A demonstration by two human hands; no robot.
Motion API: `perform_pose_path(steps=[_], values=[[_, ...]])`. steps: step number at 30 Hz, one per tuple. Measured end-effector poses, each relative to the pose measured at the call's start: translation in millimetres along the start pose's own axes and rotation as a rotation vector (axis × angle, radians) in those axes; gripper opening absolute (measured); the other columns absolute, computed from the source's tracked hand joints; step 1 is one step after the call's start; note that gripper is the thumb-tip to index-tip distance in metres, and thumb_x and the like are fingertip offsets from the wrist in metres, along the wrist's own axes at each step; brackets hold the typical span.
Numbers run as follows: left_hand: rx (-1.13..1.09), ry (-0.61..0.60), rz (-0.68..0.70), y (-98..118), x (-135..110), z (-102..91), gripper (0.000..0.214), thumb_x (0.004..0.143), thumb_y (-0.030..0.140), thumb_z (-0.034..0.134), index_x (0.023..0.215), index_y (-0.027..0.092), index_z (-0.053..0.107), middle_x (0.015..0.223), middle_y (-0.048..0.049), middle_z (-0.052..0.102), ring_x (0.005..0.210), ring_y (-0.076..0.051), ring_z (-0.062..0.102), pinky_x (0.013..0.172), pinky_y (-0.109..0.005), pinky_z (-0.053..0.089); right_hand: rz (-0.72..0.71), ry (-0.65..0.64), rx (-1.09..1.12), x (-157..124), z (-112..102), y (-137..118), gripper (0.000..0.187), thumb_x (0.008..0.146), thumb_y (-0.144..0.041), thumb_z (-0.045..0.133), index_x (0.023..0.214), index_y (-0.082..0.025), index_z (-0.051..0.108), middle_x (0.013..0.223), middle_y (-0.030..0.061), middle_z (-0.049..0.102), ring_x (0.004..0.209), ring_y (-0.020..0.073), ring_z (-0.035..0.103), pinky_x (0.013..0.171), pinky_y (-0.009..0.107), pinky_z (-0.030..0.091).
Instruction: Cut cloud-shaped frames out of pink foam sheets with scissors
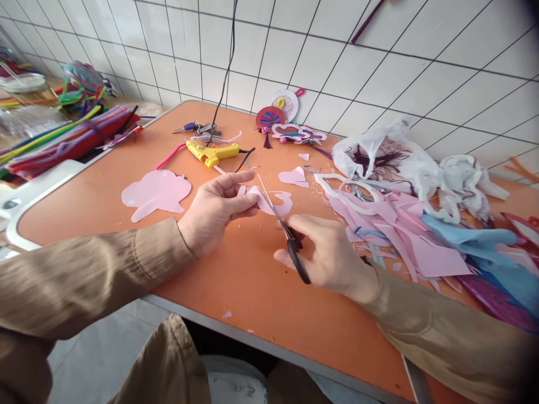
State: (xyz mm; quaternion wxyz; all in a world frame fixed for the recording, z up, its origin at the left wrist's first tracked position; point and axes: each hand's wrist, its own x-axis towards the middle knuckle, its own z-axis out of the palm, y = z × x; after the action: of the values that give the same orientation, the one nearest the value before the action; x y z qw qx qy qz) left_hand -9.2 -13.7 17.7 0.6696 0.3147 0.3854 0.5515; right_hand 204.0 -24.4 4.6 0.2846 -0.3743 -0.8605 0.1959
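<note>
Left hand (214,207) pinched pink paper (264,205), right hand (326,247) curled round scissors (300,262), blades (275,211) by the paper, cutout (156,193) lay left, glue gun (219,152) far, scraps (433,247) right.

On the table (236,286), cutout (155,192) left of the hands (213,210), glue gun (217,152) behind them, paper scraps (438,255) right.

Hands (208,210) hold a pink piece (263,203) and scissors (293,252).

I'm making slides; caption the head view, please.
Left hand holds a pink piece; right hand holds black-handled scissors over an orange table.
</note>
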Motion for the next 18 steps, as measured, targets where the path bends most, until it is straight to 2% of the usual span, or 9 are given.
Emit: perform_pose_path(steps=[6, 13, 18], values=[[-0.011, -0.044, 0.018, -1.6, 1.6, -1.9, 0.042, 0.063, 0.008, 0.091, 0.101, 0.014, 0.076, 0.076, 0.0010, 0.074, 0.069, -0.011, 0.071, 0.066, -0.023, 0.058, -0.090, 0.053, -0.261, -4.4, 4.3, 5.4, 0.033, 0.091, -0.042, 0.069, 0.076, -0.023, 0.046, 0.068, -0.0028, 0.047, 0.058, 0.0143, 0.046, 0.056, 0.028, 0.037], [0.034, -0.071, 0.032, 0.0, 2.2, -4.0, 0.043, 0.061, 0.009, 0.092, 0.102, 0.014, 0.077, 0.076, 0.0014, 0.072, 0.071, -0.011, 0.068, 0.070, -0.026, 0.057, -0.177, 0.091, -0.384, -6.0, 3.3, 6.5, 0.031, 0.095, -0.042, 0.066, 0.078, -0.022, 0.051, 0.067, -0.0025, 0.047, 0.056, 0.0148, 0.048, 0.056, 0.028, 0.038], [0.078, -0.107, 0.048, -1.0, 3.8, -7.0, 0.042, 0.063, 0.013, 0.092, 0.102, 0.015, 0.077, 0.076, 0.0015, 0.071, 0.072, -0.012, 0.068, 0.075, -0.029, 0.058, -0.196, 0.102, -0.388, -6.1, 4.0, 6.8, 0.029, 0.097, -0.041, 0.064, 0.080, -0.021, 0.054, 0.066, -0.0026, 0.048, 0.055, 0.0146, 0.048, 0.055, 0.028, 0.040]])
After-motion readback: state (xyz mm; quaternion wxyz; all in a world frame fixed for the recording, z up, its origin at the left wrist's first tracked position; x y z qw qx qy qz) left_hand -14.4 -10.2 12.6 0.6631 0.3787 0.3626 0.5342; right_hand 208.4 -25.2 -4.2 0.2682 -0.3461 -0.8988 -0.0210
